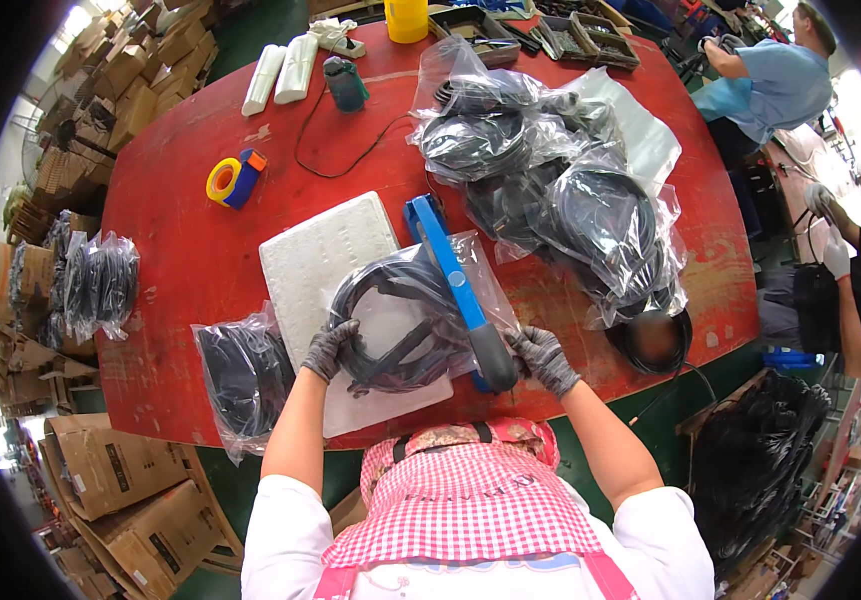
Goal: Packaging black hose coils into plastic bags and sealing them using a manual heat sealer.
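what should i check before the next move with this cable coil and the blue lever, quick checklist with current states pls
1. Left hand has hold of the cable coil at its left side: ok.
2. Right hand holds the right edge of the clear bag: ok.
3. Right fingers well away from the lever's black handle: not ok, they are close beside it.
4. Cable clear of the blue lever: cannot tell, the lever hides part of it.
5. White slab beneath the coil: ok.
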`<state>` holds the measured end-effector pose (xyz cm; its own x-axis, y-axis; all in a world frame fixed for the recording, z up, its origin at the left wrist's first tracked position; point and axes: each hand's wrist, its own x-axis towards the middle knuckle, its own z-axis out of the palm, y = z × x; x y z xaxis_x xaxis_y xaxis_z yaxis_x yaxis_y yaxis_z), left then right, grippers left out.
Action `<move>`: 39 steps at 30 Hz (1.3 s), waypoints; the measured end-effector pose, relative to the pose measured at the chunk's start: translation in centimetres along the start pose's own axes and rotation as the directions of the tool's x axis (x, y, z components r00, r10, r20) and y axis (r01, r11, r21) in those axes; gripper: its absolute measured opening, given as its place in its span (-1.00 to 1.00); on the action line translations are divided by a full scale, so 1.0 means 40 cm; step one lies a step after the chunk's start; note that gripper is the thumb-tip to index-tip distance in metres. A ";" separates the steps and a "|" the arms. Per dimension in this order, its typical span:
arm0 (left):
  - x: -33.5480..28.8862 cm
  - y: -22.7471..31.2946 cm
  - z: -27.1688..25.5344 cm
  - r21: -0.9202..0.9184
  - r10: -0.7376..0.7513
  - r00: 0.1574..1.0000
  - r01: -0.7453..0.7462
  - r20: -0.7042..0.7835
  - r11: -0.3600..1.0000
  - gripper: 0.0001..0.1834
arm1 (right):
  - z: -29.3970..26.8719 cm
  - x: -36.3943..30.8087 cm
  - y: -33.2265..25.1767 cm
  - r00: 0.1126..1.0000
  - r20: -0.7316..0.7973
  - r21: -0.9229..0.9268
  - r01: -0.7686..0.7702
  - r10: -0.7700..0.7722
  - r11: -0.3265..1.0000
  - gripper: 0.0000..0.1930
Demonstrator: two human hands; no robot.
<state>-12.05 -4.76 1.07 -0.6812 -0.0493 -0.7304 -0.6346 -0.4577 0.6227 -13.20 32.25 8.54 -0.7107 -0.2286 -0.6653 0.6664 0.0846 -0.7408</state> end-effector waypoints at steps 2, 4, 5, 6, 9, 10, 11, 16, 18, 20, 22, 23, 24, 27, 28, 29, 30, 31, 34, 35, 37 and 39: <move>0.008 0.000 0.003 -0.022 0.007 1.000 -0.007 -0.016 1.000 -0.75 | -0.009 0.060 0.041 0.923 -0.049 -0.064 0.379 -0.382 0.923 -0.76; 0.012 -0.016 -0.009 -0.025 0.012 1.000 -0.012 -0.025 1.000 -0.75 | 0.005 0.066 0.023 0.886 -0.089 -0.023 0.455 -0.455 0.890 -0.83; 0.012 -0.020 -0.019 -0.027 0.006 1.000 -0.007 -0.018 1.000 -0.74 | 0.001 0.076 0.029 0.938 0.010 0.104 0.343 -0.346 0.933 -0.82; 0.011 -0.016 -0.017 -0.028 -0.001 1.000 0.001 -0.003 1.000 -0.74 | -0.020 0.089 0.044 0.964 0.113 0.214 0.214 -0.242 0.953 -0.80; 0.001 -0.009 -0.008 -0.005 0.001 1.000 -0.001 0.006 1.000 -0.71 | -0.099 0.142 0.120 0.990 0.138 -0.127 0.008 0.009 0.992 -0.75; 0.004 -0.004 0.004 0.016 0.004 1.000 -0.004 0.014 1.000 -0.70 | -0.141 0.180 0.177 0.999 0.015 -0.461 0.048 -0.046 0.886 -0.77; 0.007 -0.009 0.000 0.069 0.020 1.000 -0.021 0.013 0.997 -0.68 | -0.160 0.202 0.205 0.988 -0.074 -0.743 0.034 -0.133 0.669 -0.78; -0.028 -0.027 -0.029 0.087 0.057 0.998 -0.056 -0.010 0.995 -0.64 | -0.053 0.070 -0.003 0.862 -0.276 -0.672 0.144 -0.426 0.726 -0.75; -0.042 -0.034 -0.039 0.048 0.035 0.999 -0.034 -0.030 0.998 -0.64 | 0.056 -0.015 -0.077 0.833 -0.216 -0.478 0.364 -0.509 0.799 -0.59; -0.041 -0.038 -0.038 0.037 0.060 0.998 -0.058 -0.031 0.998 -0.65 | 0.129 -0.084 -0.099 0.710 0.101 -0.822 0.454 -0.697 0.344 -0.40; -0.040 -0.045 -0.041 0.021 0.086 0.995 -0.085 -0.047 0.996 -0.65 | 0.170 -0.098 -0.061 0.787 0.141 -0.942 0.293 -0.600 0.163 -0.28; -0.041 -0.049 -0.043 0.011 0.097 0.993 -0.096 -0.060 0.995 -0.66 | 0.183 -0.098 -0.042 0.824 0.150 -0.975 0.215 -0.547 0.057 -0.21; -0.043 -0.053 -0.044 -0.003 0.106 0.992 -0.107 -0.074 0.994 -0.66 | 0.189 -0.087 -0.022 0.868 0.114 -0.983 0.168 -0.484 0.070 -0.19; -0.044 -0.050 -0.030 0.001 0.118 0.990 -0.118 -0.079 0.993 -0.70 | 0.154 -0.005 0.135 0.752 0.148 -0.971 0.232 -0.643 0.047 -0.27; -0.046 -0.049 -0.029 0.000 0.113 0.991 -0.113 -0.074 0.994 -0.70 | 0.139 0.017 0.173 0.698 0.189 -0.963 0.268 -0.691 0.008 -0.36; -0.048 -0.049 -0.031 -0.002 0.110 0.991 -0.110 -0.073 0.994 -0.70 | 0.130 0.031 0.191 0.648 0.214 -0.945 0.326 -0.731 0.012 -0.39; -0.052 -0.051 -0.037 -0.002 0.105 0.991 -0.106 -0.077 0.994 -0.70 | 0.133 0.037 0.196 0.595 0.236 -0.922 0.387 -0.768 0.016 -0.41; -0.049 -0.057 -0.042 0.000 0.114 0.990 -0.114 -0.087 0.993 -0.69 | 0.132 0.039 0.200 0.540 0.253 -0.895 0.445 -0.803 0.017 -0.43; -0.034 -0.068 -0.046 -0.003 0.114 0.989 -0.114 -0.092 0.993 -0.69 | 0.120 0.054 0.205 0.467 0.275 -0.869 0.495 -0.841 -0.009 -0.48; -0.034 -0.066 -0.051 -0.011 0.101 0.991 -0.102 -0.084 0.995 -0.70 | 0.120 0.056 0.208 0.458 0.279 -0.864 0.503 -0.844 -0.013 -0.48; -0.038 -0.065 -0.050 -0.020 0.086 0.993 -0.087 -0.080 0.996 -0.70 | 0.122 0.054 0.206 0.457 0.272 -0.866 0.500 -0.847 -0.008 -0.49; -0.040 -0.060 -0.041 -0.012 0.082 0.993 -0.083 -0.086 0.996 -0.71 | 0.120 0.052 0.207 0.471 0.267 -0.870 0.493 -0.841 0.000 -0.49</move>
<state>-8.82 -5.04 0.30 -0.6966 -0.1631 -0.6987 -0.5713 -0.4630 0.6777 -8.08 27.81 1.47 -0.8347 -0.4380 0.3338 -0.5468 0.7311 -0.4080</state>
